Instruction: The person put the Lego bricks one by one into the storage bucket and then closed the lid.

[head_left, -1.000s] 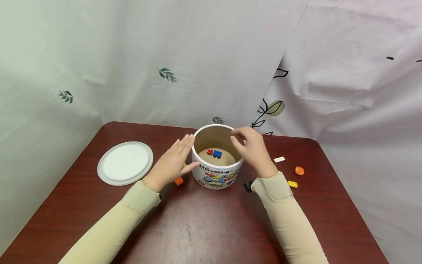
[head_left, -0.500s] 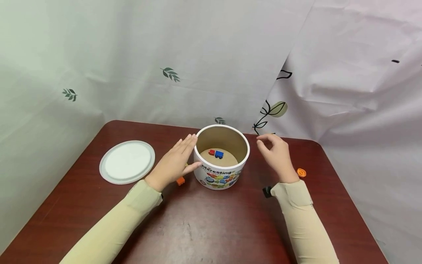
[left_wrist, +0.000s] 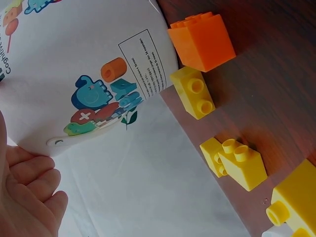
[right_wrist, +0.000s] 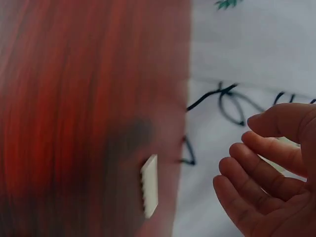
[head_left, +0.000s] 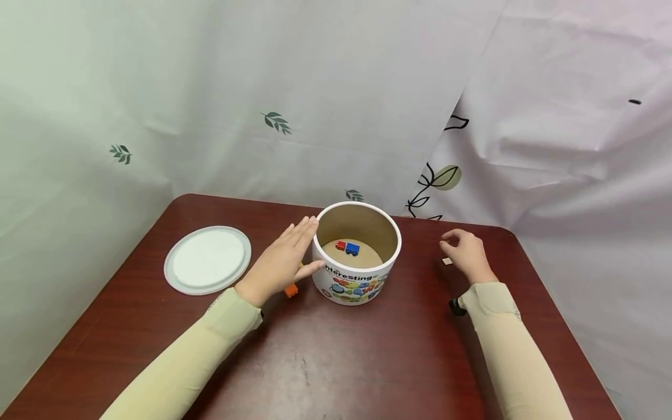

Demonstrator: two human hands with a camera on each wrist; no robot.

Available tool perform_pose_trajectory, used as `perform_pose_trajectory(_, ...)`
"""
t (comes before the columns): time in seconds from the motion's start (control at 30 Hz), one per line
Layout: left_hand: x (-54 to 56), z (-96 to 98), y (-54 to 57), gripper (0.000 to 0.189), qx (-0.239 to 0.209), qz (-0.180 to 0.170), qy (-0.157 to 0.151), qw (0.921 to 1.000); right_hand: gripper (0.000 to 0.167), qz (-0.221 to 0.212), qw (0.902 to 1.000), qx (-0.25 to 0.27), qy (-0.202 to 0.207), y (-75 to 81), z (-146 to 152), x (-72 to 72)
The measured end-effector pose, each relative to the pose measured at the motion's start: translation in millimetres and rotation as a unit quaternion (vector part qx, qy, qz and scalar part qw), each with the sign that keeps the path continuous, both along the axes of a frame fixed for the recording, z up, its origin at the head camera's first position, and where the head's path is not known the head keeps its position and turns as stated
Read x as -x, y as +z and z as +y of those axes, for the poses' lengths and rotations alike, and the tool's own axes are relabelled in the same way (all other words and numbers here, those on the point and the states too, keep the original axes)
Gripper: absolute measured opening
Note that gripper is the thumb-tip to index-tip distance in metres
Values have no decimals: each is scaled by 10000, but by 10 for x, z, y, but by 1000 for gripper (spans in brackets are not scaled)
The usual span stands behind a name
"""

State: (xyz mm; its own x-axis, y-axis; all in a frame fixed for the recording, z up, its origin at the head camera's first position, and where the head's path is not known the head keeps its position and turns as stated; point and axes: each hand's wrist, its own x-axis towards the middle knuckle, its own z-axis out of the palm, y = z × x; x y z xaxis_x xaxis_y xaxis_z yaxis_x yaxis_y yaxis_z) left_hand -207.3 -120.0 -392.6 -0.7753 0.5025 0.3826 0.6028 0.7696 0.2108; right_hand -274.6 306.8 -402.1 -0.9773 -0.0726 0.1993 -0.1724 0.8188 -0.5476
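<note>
My left hand point(head_left: 278, 265) rests with straight fingers against the left side of a white round bucket point(head_left: 349, 290) printed with colourful toy shapes. On the bucket's floor lie a red toy brick point(head_left: 340, 245) and a blue toy brick point(head_left: 353, 249). My right hand point(head_left: 467, 254) is out to the right, fingers loosely bent and nothing between them. Close under its fingertips is a small flat white piece point(head_left: 447, 261). The right wrist view shows that white piece point(right_wrist: 150, 186) with a toothed edge on the table, apart from the hand point(right_wrist: 269, 173).
A round white lid point(head_left: 207, 261) lies on the dark red table point(head_left: 336, 361), left of the bucket. Beside the bucket, the left wrist view shows an orange brick point(left_wrist: 205, 42) and yellow bricks point(left_wrist: 192, 91). A pale curtain point(head_left: 315, 87) hangs behind the table.
My right hand has moved from over the bucket's right rim out to the right, beside the white piece. My left hand has stayed at the bucket. The head view has shifted slightly.
</note>
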Motion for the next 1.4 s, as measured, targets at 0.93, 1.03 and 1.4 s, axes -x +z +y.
perform_pose_trajectory(0.93,6,6,3,83,-28,-84,2,10000,49,-1276,9856,-1021,-426,-184,226,100)
perform_pose_trajectory(1.03,10,0,-5,83,-29,-86,12,10000,50,-1274,9861,-1009,-346,-187,219,111)
perform_pose_trajectory(1.4,-2,2,-3,83,-37,-70,20,10000,26,-1090,9892,-918,-357,-199,226,102)
